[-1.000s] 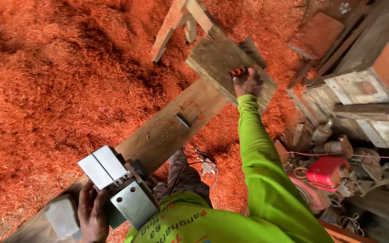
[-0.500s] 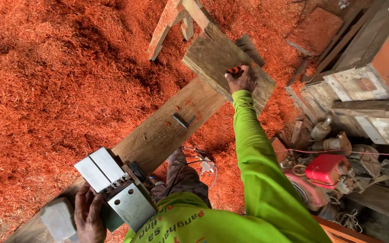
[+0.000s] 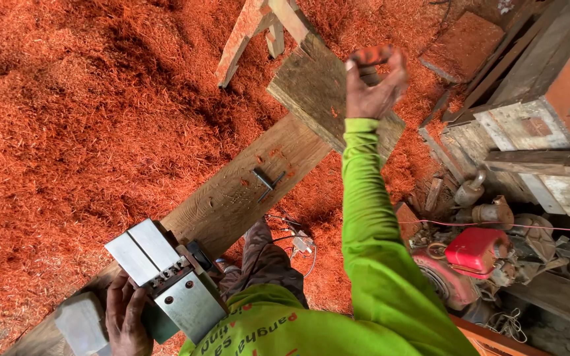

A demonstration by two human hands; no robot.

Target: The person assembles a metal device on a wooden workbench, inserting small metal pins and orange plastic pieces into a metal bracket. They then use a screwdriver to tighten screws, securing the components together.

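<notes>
Planer [image 3: 166, 280] underside up, left hand [image 3: 126, 316] half-hidden — right hand [image 3: 374, 82] clenched

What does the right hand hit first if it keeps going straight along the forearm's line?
Probably the grey board lying across the long plank; the right hand is raised over it. Height above it is unclear from this view.

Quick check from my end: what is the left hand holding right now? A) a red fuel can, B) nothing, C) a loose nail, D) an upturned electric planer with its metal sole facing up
D: the left hand grips an upturned electric planer, its flat metal sole facing the camera, above the long plank; the right hand is raised, closed over red sawdust.
</notes>
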